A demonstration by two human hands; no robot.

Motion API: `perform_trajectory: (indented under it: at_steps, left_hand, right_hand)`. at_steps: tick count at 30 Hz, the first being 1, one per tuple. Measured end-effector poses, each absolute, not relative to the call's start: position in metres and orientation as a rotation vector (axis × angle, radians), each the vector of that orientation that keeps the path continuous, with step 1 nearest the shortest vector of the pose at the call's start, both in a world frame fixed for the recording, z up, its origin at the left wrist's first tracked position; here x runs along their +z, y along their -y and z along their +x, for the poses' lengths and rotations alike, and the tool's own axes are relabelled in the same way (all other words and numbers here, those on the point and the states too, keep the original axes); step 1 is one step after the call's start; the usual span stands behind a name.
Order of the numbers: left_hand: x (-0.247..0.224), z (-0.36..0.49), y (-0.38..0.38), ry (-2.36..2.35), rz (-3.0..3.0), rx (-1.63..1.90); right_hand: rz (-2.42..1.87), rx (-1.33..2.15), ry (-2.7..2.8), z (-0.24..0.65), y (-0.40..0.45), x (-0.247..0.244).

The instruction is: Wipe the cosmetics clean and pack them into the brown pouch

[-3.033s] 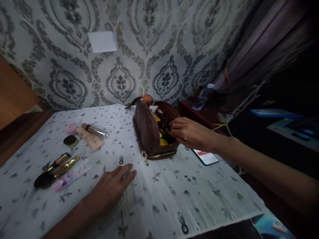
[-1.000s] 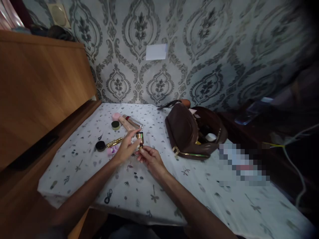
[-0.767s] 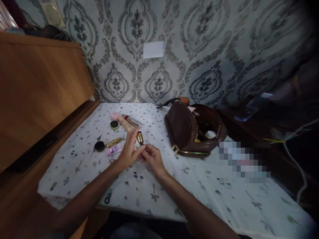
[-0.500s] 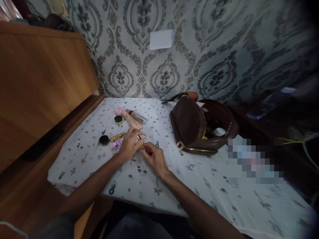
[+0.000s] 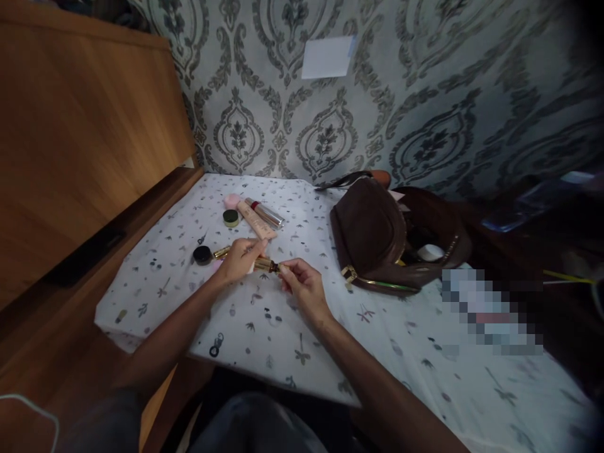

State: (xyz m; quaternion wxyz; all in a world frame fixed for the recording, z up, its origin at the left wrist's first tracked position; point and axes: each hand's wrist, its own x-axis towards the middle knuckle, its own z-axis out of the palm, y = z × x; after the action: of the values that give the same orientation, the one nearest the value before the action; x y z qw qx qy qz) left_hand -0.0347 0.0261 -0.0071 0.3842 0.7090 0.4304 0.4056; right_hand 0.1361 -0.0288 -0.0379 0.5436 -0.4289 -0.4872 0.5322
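Observation:
A small gold tube (image 5: 263, 263) with a dark section at its right end lies between my hands, above the patterned cloth. My left hand (image 5: 239, 260) is closed round its left part. The fingers of my right hand (image 5: 302, 283) pinch its right end. Just left of my left hand are another gold tube (image 5: 221, 252) and a round black-lidded jar (image 5: 202, 255). Farther back lie a dark green-lidded jar (image 5: 231, 218), a peach squeeze tube (image 5: 256, 220), a silver tube with a red band (image 5: 267, 214) and a pink round item (image 5: 232, 201).
An open brown handbag (image 5: 370, 236) stands on the right part of the cloth-covered table (image 5: 264, 340), with a white round item (image 5: 430, 253) inside. A wooden cabinet (image 5: 89, 107) borders the left side. Behind is a patterned wall with a white paper (image 5: 327, 57).
The gold tube has turned closer to level, and its dark section now shows. My right hand has shifted slightly right, my left slightly left. The whole view has shifted a little.

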Motion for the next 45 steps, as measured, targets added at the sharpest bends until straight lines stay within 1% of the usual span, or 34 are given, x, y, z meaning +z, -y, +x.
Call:
perform_trajectory:
  at_steps: [7,12,16,21,24,29,31,36,38,45]
  left_hand:
    - [0.009,-0.039,-0.02,-1.109,2.003,0.785]
    - [0.006,-0.029,-0.011,-0.92,2.082,0.606]
    - [-0.006,-0.018,-0.007,-0.892,1.901,0.75]
    - [-0.014,-0.006,-0.007,-0.909,1.561,0.842]
    - [-0.017,-0.001,-0.009,-0.999,1.397,0.98]
    - [-0.021,0.003,-0.013,-0.995,1.098,1.132]
    - [-0.023,0.003,-0.015,-1.007,1.045,1.187]
    - [-0.031,0.001,-0.019,-1.048,1.091,1.314]
    - [-0.033,0.0,-0.018,-1.012,1.104,1.332]
    - [-0.033,-0.005,-0.008,-0.783,1.331,1.108]
  right_hand:
    - [-0.939,1.26,1.241,0.138,0.028,-0.037]
    - [-0.879,1.188,1.342,0.141,0.028,-0.034]
    - [-0.866,1.17,1.343,0.139,0.029,-0.033]
    - [-0.878,1.106,1.165,0.131,0.031,-0.037]
    - [-0.899,0.988,1.195,0.128,0.033,-0.038]
    - [-1.007,0.724,1.446,0.127,0.037,-0.041]
    - [-1.047,0.746,1.463,0.126,0.037,-0.044]
    - [-1.041,1.091,1.337,0.125,0.033,-0.054]
    - [-1.024,1.17,1.257,0.127,0.03,-0.055]
    - [-0.96,1.159,1.116,0.136,0.024,-0.053]
